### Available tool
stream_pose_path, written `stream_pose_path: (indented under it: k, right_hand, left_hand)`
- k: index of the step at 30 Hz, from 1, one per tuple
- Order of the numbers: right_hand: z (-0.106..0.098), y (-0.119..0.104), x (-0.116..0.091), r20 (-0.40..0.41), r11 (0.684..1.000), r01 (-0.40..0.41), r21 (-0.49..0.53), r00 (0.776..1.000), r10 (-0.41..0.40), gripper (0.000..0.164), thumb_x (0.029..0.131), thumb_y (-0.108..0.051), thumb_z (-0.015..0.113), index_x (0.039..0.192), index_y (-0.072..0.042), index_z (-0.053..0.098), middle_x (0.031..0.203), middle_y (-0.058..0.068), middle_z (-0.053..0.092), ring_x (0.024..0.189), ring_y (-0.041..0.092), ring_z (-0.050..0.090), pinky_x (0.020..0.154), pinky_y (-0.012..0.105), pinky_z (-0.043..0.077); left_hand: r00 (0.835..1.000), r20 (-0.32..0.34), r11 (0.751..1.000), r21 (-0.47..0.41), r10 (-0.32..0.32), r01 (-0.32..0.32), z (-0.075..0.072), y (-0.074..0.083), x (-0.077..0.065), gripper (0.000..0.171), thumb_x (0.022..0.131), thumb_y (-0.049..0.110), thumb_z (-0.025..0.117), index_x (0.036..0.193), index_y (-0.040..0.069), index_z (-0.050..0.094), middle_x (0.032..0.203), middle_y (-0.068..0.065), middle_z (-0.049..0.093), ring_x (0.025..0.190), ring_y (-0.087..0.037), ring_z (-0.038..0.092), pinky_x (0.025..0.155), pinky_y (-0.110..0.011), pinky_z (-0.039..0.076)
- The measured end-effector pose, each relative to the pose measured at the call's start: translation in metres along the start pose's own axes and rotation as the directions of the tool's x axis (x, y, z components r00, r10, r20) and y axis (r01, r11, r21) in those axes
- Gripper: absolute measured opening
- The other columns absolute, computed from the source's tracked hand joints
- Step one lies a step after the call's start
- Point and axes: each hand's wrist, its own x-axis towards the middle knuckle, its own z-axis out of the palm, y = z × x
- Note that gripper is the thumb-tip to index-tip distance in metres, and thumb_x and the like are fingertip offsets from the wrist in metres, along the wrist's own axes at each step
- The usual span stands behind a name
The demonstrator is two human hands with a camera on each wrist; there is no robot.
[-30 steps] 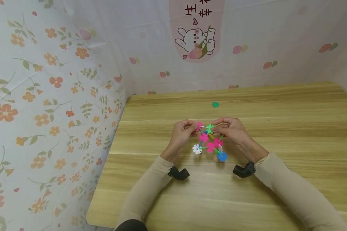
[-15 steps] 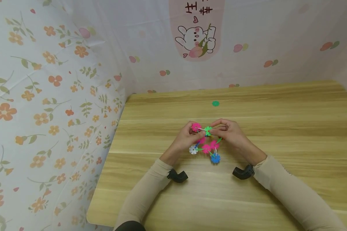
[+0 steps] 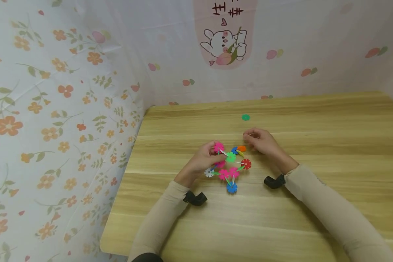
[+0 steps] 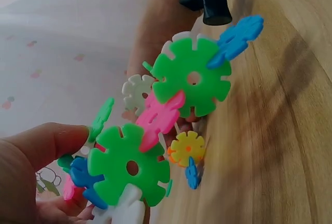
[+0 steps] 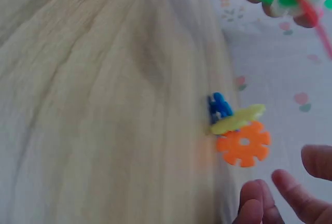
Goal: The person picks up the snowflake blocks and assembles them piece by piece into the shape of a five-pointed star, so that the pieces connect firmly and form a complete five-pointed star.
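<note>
In the head view my left hand [image 3: 199, 162] pinches a linked cluster of notched snowflake discs in pink, green, white, red and blue. A pink disc [image 3: 233, 172], a red disc [image 3: 246, 164] and a blue disc [image 3: 231, 187] belong to that cluster. The left wrist view shows its green disc [image 4: 127, 167] close up, beside the thumb. My right hand [image 3: 263, 143] is apart from the cluster, fingers loosely bent and holding nothing. Nearest to it is a small linked group on the table, with an orange disc [image 5: 244, 144], a yellow disc [image 5: 237, 120] and a blue disc [image 5: 220, 106].
A single dark green disc [image 3: 245, 117] lies farther back on the wooden table [image 3: 314, 145]. Patterned curtains [image 3: 68, 145] hang along the left side and behind the table's back edge. Each wrist carries a black mount [image 3: 274, 182].
My right hand has let go of the snowflake disc cluster and drawn away right and back. My left hand has shifted left with the cluster, bringing the red disc and orange-yellow-blue group into clearer view.
</note>
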Motion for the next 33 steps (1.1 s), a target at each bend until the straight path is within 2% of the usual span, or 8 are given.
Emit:
stream_pose_path:
  k: [4,7,10,14,18,23,30,33]
  right_hand:
    - [0.005,0.004,0.006,0.039,0.998,-0.039,-0.059,0.998,0.041,0.039,0.102,-0.041,0.057,0.123,-0.009,0.062,0.116,0.016,0.062,0.086,0.027,0.062,0.068,0.033,0.052]
    - [0.010,0.003,0.005,0.043,0.992,-0.001,-0.128,0.999,0.006,0.036,0.101,-0.040,0.059,0.120,-0.009,0.063,0.114,0.016,0.064,0.079,0.025,0.065,0.069,0.036,0.052]
    - [0.014,0.001,0.003,0.048,0.971,0.051,-0.235,0.998,-0.040,0.035,0.100,-0.041,0.061,0.117,-0.011,0.066,0.109,0.012,0.067,0.079,0.022,0.065,0.072,0.036,0.050]
    - [0.016,0.000,-0.002,0.051,0.942,0.084,-0.324,0.996,-0.072,0.030,0.098,-0.040,0.063,0.110,-0.013,0.070,0.094,0.005,0.066,0.078,0.021,0.058,0.071,0.036,0.044]
    - [0.016,-0.001,-0.005,0.068,0.950,0.069,-0.303,0.996,-0.051,0.032,0.097,-0.042,0.065,0.108,-0.011,0.070,0.086,0.005,0.064,0.071,0.019,0.060,0.068,0.035,0.044]
    - [0.015,0.001,-0.006,0.101,0.975,0.017,-0.223,0.995,0.006,0.042,0.095,-0.045,0.067,0.112,-0.007,0.069,0.092,0.009,0.064,0.071,0.019,0.068,0.067,0.034,0.053]
    - [0.018,0.003,-0.008,0.070,0.946,0.068,-0.318,0.996,-0.048,0.039,0.088,-0.044,0.076,0.107,-0.010,0.072,0.090,0.002,0.065,0.080,0.020,0.055,0.068,0.033,0.044]
    - [0.018,0.004,-0.009,0.071,0.949,0.069,-0.308,0.996,-0.049,0.038,0.088,-0.043,0.076,0.107,-0.010,0.072,0.092,0.003,0.066,0.083,0.021,0.057,0.070,0.034,0.045]
  left_hand:
    - [0.999,0.020,1.000,0.009,-0.027,0.027,0.000,0.000,0.000,0.036,0.095,-0.002,0.063,0.124,-0.011,0.044,0.074,-0.001,0.055,0.065,-0.013,0.049,0.058,-0.024,0.043]
    - [0.999,0.012,0.999,0.005,-0.046,0.046,0.000,-0.001,0.000,0.035,0.095,-0.002,0.063,0.124,-0.010,0.044,0.076,-0.002,0.056,0.065,-0.013,0.051,0.059,-0.024,0.045]
    - [0.998,0.008,0.998,0.002,-0.057,0.057,-0.001,-0.001,0.001,0.036,0.095,-0.002,0.062,0.124,-0.010,0.043,0.076,-0.002,0.056,0.065,-0.014,0.051,0.058,-0.024,0.045]
    - [0.998,0.004,0.998,0.000,-0.061,0.061,-0.002,-0.002,0.001,0.036,0.095,-0.002,0.062,0.124,-0.011,0.043,0.076,-0.002,0.056,0.065,-0.013,0.052,0.058,-0.024,0.045]
    - [0.999,-0.007,0.999,0.009,-0.054,0.054,-0.002,-0.001,0.002,0.035,0.095,-0.003,0.061,0.123,-0.012,0.042,0.076,-0.002,0.058,0.067,-0.013,0.055,0.060,-0.025,0.047]
    - [0.999,-0.010,0.999,0.021,-0.042,0.042,-0.003,0.000,0.001,0.033,0.095,-0.003,0.061,0.121,-0.012,0.042,0.071,0.000,0.054,0.062,-0.012,0.047,0.056,-0.025,0.042]
    - [0.999,0.003,0.999,0.009,-0.038,0.038,-0.004,0.000,0.001,0.026,0.096,-0.001,0.060,0.116,-0.007,0.045,0.069,0.001,0.050,0.060,-0.012,0.043,0.055,-0.024,0.040]
    - [0.999,-0.004,0.999,0.001,-0.047,0.047,-0.004,0.000,0.002,0.025,0.096,-0.002,0.061,0.115,-0.006,0.046,0.069,0.000,0.050,0.060,-0.012,0.043,0.055,-0.025,0.041]
